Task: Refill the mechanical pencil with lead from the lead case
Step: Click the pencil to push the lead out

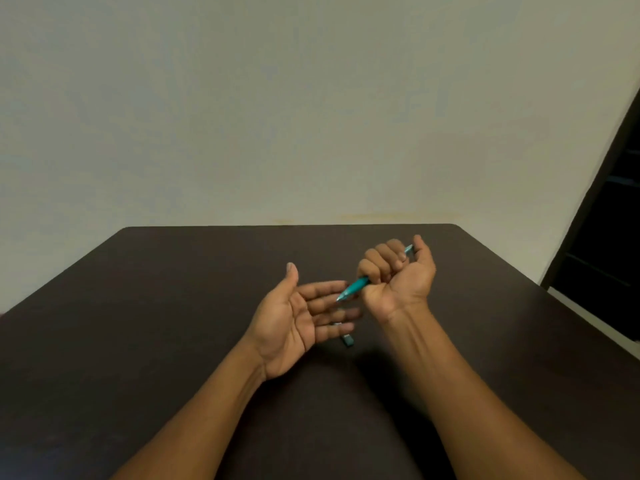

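Note:
My right hand (398, 275) is closed in a fist around a teal mechanical pencil (355, 287), held above the table. The pencil's tip points down and left toward my left fingers, and its back end shows past my thumb. My left hand (298, 320) is open, palm up, fingers spread just under the pencil tip, holding nothing. A small teal lead case (347, 339) lies on the dark table (138, 306), partly hidden beneath my left fingertips.
The dark brown table reaches back to a pale wall. A dark doorway or shelf (616, 220) stands at the right, past the table's edge.

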`<action>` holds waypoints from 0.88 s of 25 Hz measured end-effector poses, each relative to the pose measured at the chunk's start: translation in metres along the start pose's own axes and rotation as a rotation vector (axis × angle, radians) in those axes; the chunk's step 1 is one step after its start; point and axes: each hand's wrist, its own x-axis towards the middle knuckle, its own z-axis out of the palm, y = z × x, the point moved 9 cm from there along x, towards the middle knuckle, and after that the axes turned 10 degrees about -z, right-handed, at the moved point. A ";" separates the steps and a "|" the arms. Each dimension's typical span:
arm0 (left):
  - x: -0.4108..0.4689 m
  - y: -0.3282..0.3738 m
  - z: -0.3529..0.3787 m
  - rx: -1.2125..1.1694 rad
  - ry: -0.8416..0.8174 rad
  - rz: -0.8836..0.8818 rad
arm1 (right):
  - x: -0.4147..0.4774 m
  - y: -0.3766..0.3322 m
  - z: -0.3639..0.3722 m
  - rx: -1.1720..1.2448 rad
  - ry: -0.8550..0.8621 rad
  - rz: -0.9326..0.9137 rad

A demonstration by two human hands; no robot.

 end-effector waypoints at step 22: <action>-0.008 -0.002 -0.018 0.113 0.199 0.016 | -0.011 -0.021 0.012 0.065 0.014 -0.114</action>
